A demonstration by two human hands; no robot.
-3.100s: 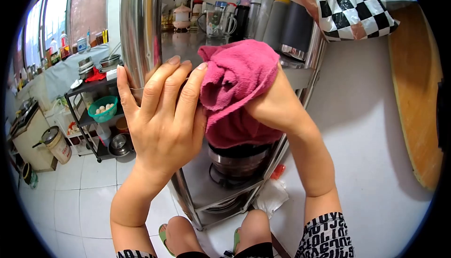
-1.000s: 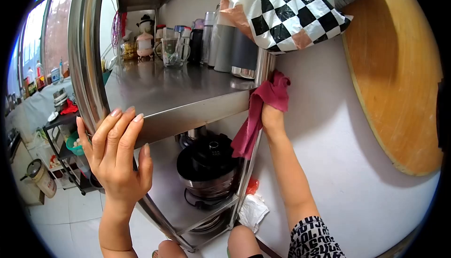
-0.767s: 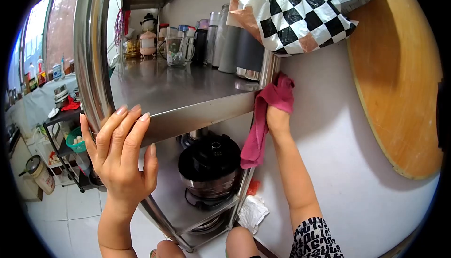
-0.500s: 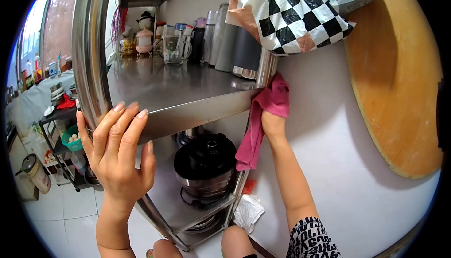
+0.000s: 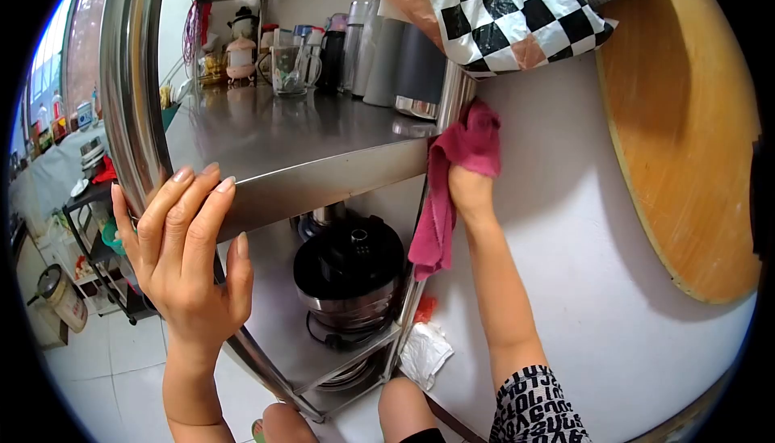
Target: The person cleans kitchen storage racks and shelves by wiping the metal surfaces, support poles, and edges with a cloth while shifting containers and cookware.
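My left hand [image 5: 190, 257] rests at the near left corner of the metal shelf [image 5: 299, 189], fingers stretched out over its edge beside the upright post. It holds nothing. My right hand [image 5: 471, 191] grips a pink cloth [image 5: 436, 217] at the rear right corner post [image 5: 456, 96]; the cloth covers most of its fingers. One end of the cloth hangs down alongside the post. On the shelf surface stand a glass mug [image 5: 287, 72] and several thermos bottles [image 5: 379, 64]. A black-lidded cooker [image 5: 347, 261] sits on the lower shelf.
A checkered plastic bag [image 5: 525, 19] hangs above my right hand. A large wooden board [image 5: 686, 144] leans on the wall at the right. White crumpled plastic [image 5: 425, 354] lies low beside the rack. A dark cart [image 5: 101, 241] stands at the left.
The view has shifted a little, so the rack and my left hand appear further left. My right hand with the cloth sits slightly higher in view, still at the same post.
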